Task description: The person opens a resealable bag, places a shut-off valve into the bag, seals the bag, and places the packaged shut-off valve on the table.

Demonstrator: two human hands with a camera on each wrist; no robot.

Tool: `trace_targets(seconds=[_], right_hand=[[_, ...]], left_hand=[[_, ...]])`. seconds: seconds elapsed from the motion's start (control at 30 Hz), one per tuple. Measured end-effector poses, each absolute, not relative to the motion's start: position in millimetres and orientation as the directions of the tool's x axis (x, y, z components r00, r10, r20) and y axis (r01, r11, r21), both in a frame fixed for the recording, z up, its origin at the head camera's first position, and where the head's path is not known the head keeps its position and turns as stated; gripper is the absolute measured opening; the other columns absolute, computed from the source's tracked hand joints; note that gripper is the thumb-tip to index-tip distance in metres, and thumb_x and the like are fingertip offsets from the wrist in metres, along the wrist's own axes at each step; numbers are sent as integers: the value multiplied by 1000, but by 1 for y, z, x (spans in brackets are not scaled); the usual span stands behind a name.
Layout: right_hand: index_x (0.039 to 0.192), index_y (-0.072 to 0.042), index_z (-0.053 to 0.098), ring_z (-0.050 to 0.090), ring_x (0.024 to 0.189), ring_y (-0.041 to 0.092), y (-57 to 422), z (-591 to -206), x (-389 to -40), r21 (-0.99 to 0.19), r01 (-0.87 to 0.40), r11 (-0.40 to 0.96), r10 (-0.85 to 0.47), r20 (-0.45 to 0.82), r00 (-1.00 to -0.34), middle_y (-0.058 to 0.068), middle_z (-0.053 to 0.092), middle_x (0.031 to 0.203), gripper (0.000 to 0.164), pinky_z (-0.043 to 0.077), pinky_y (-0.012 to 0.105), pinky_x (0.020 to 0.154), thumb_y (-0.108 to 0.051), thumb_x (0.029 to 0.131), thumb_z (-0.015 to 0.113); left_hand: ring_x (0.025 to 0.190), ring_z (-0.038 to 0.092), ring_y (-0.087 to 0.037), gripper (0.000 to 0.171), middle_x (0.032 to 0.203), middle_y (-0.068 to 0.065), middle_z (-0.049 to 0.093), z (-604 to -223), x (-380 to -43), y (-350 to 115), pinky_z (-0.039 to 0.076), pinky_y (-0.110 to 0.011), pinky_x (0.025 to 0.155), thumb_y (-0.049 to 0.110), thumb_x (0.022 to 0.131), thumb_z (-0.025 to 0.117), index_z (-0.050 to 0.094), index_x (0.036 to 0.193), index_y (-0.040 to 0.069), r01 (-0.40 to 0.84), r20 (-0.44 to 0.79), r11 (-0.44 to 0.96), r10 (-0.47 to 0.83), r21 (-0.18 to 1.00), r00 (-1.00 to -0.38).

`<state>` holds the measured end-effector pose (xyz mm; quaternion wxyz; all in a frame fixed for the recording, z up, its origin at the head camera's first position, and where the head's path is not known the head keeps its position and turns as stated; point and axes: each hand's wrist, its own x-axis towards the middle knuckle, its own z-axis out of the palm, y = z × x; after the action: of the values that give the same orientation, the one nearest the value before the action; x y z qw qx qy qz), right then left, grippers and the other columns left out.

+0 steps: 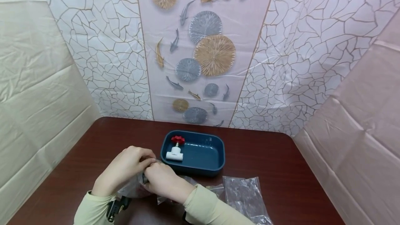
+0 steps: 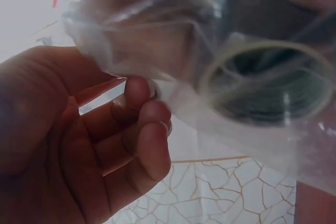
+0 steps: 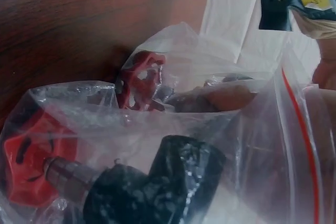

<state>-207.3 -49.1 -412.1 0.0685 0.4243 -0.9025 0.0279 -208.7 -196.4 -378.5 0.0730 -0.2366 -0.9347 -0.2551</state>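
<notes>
My left hand (image 1: pixel 126 166) pinches the edge of a clear zip bag (image 1: pixel 132 186) on the left side of the table. Against it, my right hand (image 1: pixel 165 180) has curled fingers round a dark grey valve (image 1: pixel 144 178) at the bag's mouth, mostly hidden by that hand. The left wrist view shows the round pipe end (image 2: pixel 210 90) of the valve through the plastic. A dark red handwheel (image 3: pixel 140 80) shows through the bag in the right wrist view. Closer to that camera lies another zip bag (image 3: pixel 299 145), holding a dark valve (image 3: pixel 157 182) with a red handwheel (image 3: pixel 34 163).
A blue tray (image 1: pixel 200 171) stands just beyond the hands. Inside its left end sits a white tee valve (image 1: pixel 175 153) with a red handwheel (image 1: pixel 177 140). Flat clear bags (image 1: pixel 245 197) lie to the right, partly beside the right sleeve. A patterned curtain (image 1: pixel 193 89) rises behind the table.
</notes>
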Motion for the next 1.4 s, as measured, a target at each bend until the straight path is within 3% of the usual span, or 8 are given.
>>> trace_targets(seconds=[0.2,0.47,0.73,0.9,1.0,1.13,1.3,1.4], right_hand=[[119,-15,61,58,88,4,-46,-409,-207,-11,-780,625,-774,125,-621,-3,62,106,42,46,16,68,-37,84,67],[108,-18,66,56,77,-1,-36,-391,-207,-67,-781,621,-772,123,-624,-9,62,98,24,44,14,62,-23,85,69],[99,-17,67,53,67,-1,-16,-373,-210,-179,-746,642,-701,257,-665,-7,62,87,13,41,13,55,-20,86,67],[106,-20,58,51,68,4,-6,-372,-215,-207,-687,696,-636,267,-724,-5,55,93,28,41,18,54,-27,82,72],[107,-21,60,52,70,4,-3,-376,-218,-222,-685,694,-649,221,-729,-6,58,94,27,43,20,57,-26,83,71],[98,-22,68,51,66,-1,-1,-380,-220,-262,-697,668,-663,215,-717,-11,62,82,12,41,17,55,-20,86,67],[98,-21,70,45,53,1,6,-381,-221,-310,-678,666,-660,179,-730,-12,55,66,12,36,18,46,-16,88,63],[96,-22,70,43,50,4,11,-382,-222,-332,-674,660,-663,164,-731,-13,50,61,13,35,19,44,-15,88,63]], left_hand=[[66,54,2,13,79,20,60,-385,-209,-204,45,-25,60,20,88,64,67,86,32,447,204,756,400,478,-894],[80,59,-4,14,94,12,63,-383,-196,-201,47,-30,66,23,90,61,68,102,23,420,246,816,346,397,-905],[56,41,0,32,93,8,55,-382,-163,-194,36,-23,47,18,80,69,63,112,13,425,382,864,309,270,-871],[57,45,-5,44,97,5,53,-391,-149,-193,36,-28,45,16,75,73,61,117,12,382,420,890,257,248,-870],[61,51,-10,46,98,5,54,-396,-145,-195,38,-32,46,14,73,73,61,117,14,364,435,894,227,263,-871],[60,48,-9,41,91,6,55,-398,-141,-199,38,-33,48,9,72,71,63,112,15,341,420,894,201,291,-885],[55,40,-4,31,79,13,51,-397,-137,-205,35,-29,48,5,72,69,66,100,19,328,395,896,197,298,-897],[57,42,0,31,79,16,52,-397,-135,-209,37,-28,49,4,69,72,67,94,21,367,424,879,219,305,-879]])
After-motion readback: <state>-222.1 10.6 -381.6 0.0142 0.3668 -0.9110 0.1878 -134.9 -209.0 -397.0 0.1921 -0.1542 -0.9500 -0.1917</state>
